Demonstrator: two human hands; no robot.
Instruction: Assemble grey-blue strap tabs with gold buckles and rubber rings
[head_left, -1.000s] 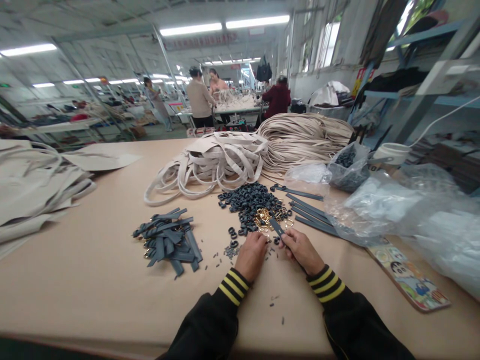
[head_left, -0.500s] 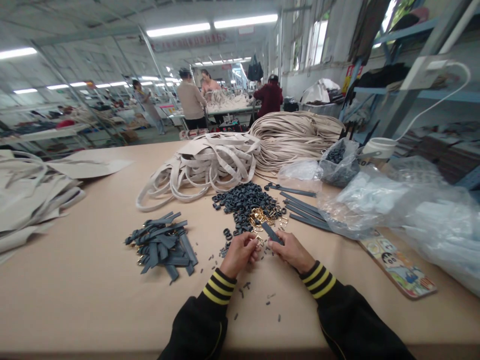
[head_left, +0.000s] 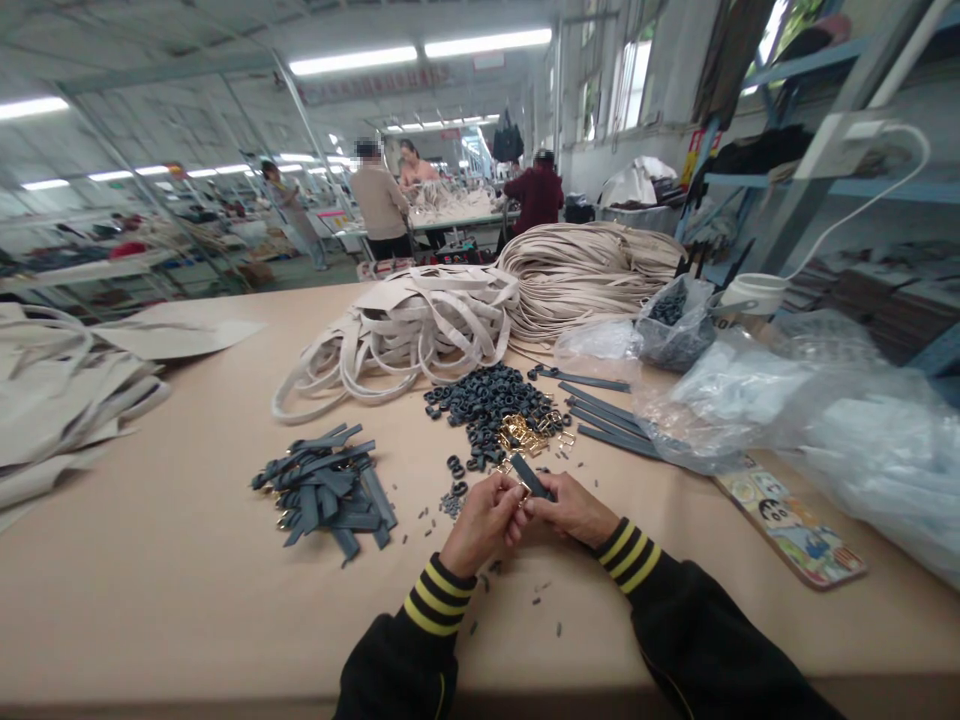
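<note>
My right hand (head_left: 576, 512) is closed on a short dark grey strap (head_left: 529, 475), which points up and to the left. My left hand (head_left: 481, 518) pinches a small gold buckle (head_left: 523, 488) against that strap; the fingers partly hide where they meet. Just beyond my hands lie a pile of gold buckles (head_left: 523, 436) and a heap of small dark loops (head_left: 491, 400). Off to the left is a stack of dark straps with gold buckles on them (head_left: 334, 495).
Bundled beige straps (head_left: 427, 320) and coiled cord-like strips (head_left: 592, 270) lie at the back. Plastic bags (head_left: 765, 400) and a cartoon-printed case (head_left: 795, 525) are on the right. Beige panels (head_left: 67, 390) lie left. People work at a far table (head_left: 465, 212).
My hands have come together, the right one moving left. The strap has met the buckle, which was held apart from it before.
</note>
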